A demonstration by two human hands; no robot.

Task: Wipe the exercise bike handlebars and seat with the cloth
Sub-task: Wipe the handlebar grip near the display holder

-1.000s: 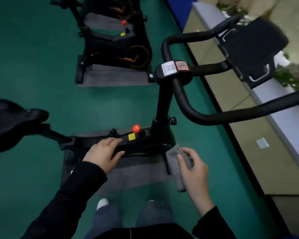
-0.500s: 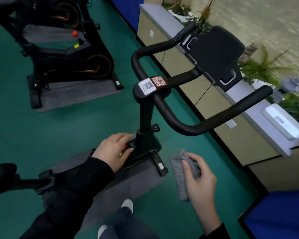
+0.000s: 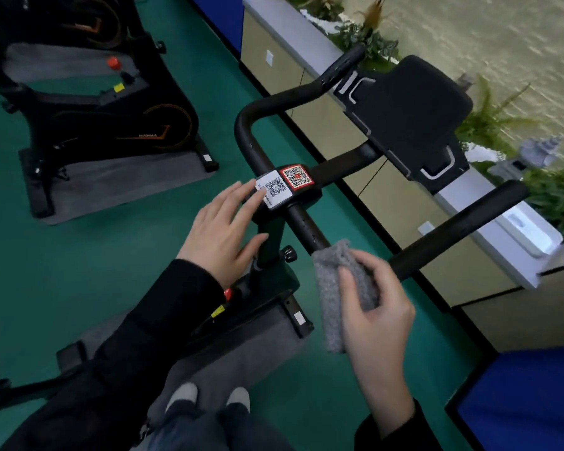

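Closest to me, below both hands, the toes of two shoes (image 3: 205, 393) stand at the edge of the grey mat (image 3: 241, 359) under the bike. The right hand (image 3: 376, 307) has its fingers and thumb curled round the grey cloth (image 3: 334, 288), bunching it. The cloth's top edge meets the near bend of the handlebars (image 3: 303, 222), and its loose end hangs down below the thumb. The bar goes behind the cloth and hand and comes out on their far side as the right-hand grip.

To the left of the cloth, the left hand (image 3: 222, 229) is flat with its fingers straight and slightly spread. The fingertips reach the white QR sticker (image 3: 273, 189) on the handlebar clamp, though I cannot tell whether they press it. The thumb lies close to the upright post (image 3: 271, 236). A red QR sticker (image 3: 297, 177) sits just beyond the white one.

Beyond both hands a black holder (image 3: 411, 115) is mounted between the two grips. Past it runs a ledge (image 3: 453, 196) with green plants (image 3: 489, 125). Well off to the left of the left hand stands a second bike (image 3: 111, 118) on its own mat.
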